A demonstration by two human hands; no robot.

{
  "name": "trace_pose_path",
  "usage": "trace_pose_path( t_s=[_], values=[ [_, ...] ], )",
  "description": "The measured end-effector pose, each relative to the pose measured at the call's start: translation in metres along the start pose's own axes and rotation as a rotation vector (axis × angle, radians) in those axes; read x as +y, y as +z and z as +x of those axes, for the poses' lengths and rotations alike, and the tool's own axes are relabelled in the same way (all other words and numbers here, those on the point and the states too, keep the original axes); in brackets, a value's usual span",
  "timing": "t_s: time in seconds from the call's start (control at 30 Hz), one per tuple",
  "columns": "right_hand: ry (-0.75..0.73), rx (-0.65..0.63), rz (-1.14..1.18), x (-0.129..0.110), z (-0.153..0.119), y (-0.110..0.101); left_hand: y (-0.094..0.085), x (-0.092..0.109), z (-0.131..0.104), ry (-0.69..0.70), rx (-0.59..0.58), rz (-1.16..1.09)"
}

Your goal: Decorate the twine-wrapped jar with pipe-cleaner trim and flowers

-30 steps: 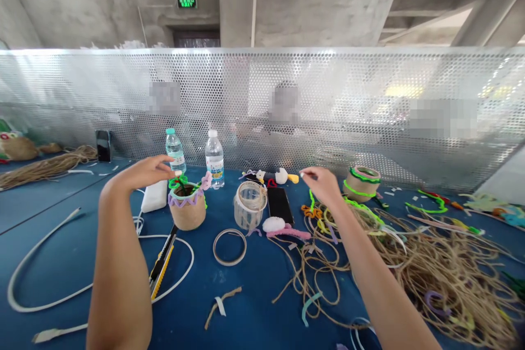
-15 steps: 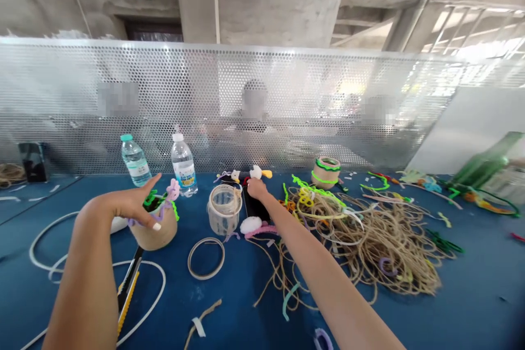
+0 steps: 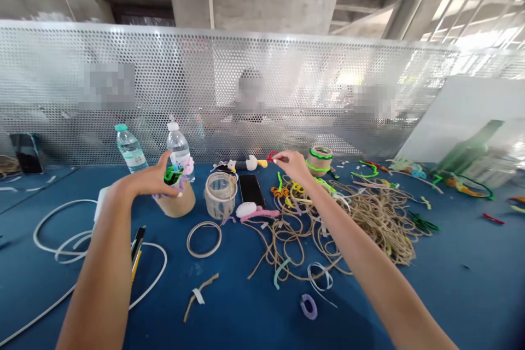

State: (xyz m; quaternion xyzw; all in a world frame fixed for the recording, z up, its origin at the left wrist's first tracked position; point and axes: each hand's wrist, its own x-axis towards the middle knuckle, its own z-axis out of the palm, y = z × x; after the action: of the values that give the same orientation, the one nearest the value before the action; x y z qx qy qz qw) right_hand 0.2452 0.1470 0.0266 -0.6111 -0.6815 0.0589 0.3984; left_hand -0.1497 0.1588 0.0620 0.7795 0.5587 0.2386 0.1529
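My left hand (image 3: 153,179) grips a twine-wrapped pot (image 3: 177,203) at its rim, thumb and fingers on either side. Green and purple pipe cleaners trim the pot, with a purple pipe-cleaner flower (image 3: 187,166) at its top. Further right, my right hand (image 3: 290,165) pinches a small red pipe cleaner (image 3: 272,155) above the table, near the yellow tip of a white fluffy piece (image 3: 251,163). Between the hands stand a clear jar (image 3: 220,202) with a pale band around its neck and a black phone (image 3: 252,190) lying flat. A pink-and-white pipe-cleaner piece (image 3: 258,212) lies in front of the phone.
A heap of twine (image 3: 369,216) with coloured pipe cleaners spreads at right. Two water bottles (image 3: 130,149) stand behind the pot. A utility knife (image 3: 137,249), white cord (image 3: 162,273) and a coil (image 3: 204,239) lie nearer. A second twine pot (image 3: 320,161) and perforated screen (image 3: 283,98) are behind.
My right hand has moved right and lifted off the phone area with the red pipe cleaner in it. My left hand and the pot have shifted right and away from me.
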Motion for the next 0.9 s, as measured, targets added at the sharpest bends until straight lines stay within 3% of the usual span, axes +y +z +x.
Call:
trace_pose_path(
  t_s=[0.1, 0.3, 0.43, 0.53, 0.6, 0.73, 0.9],
  values=[
    [-0.041, -0.018, 0.091, -0.01, -0.024, -0.017, 0.013, 0.004, 0.006, -0.088, -0.148, 0.076],
    [-0.089, -0.102, 0.197, -0.023, -0.057, -0.041, 0.02, 0.023, 0.008, -0.106, -0.085, 0.238],
    [-0.082, -0.12, 0.252, -0.027, -0.054, -0.052, 0.02, 0.059, -0.004, 0.083, -0.102, 0.389],
    [-0.082, -0.182, 0.299, -0.036, -0.047, -0.054, 0.038, 0.086, -0.011, 0.24, -0.244, 0.396],
    [-0.085, -0.211, 0.32, -0.045, -0.044, -0.053, 0.055, 0.097, -0.012, 0.243, -0.31, 0.499],
    [-0.102, -0.277, 0.254, -0.057, -0.047, -0.058, 0.075, 0.102, -0.007, 0.289, -0.308, 0.618],
    [-0.087, -0.264, 0.161, -0.055, -0.055, -0.079, 0.071, 0.097, -0.005, 0.282, -0.236, 0.6]
  ],
)
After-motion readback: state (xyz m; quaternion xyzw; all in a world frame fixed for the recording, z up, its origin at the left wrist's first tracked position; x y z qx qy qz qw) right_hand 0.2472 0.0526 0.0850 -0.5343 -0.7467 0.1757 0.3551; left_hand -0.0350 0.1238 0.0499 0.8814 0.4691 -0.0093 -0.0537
